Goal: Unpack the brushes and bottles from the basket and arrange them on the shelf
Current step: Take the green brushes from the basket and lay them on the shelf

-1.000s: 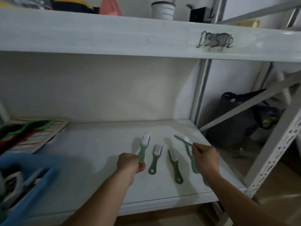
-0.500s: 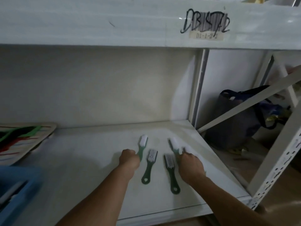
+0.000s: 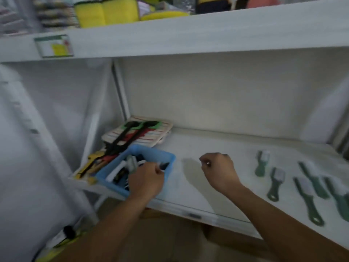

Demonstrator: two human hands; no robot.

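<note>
On the white shelf we saw five green brushes lying in a loose row at the right end — well apart from the blue basket, which sat at the left end just beside a striped board. Our left hand reached into the basket, fingers curled among its contents (too blurred to tell whether it gripped anything), while our right hand hovered between basket and brushes — loosely fisted, holding nothing we could see.

Basket: light blue. Brushes: green handles, white bristles. Shelf: white. Packs behind the basket: cream with red stripes, with black and green shapes on top. Sponges on the upper shelf: yellow.
</note>
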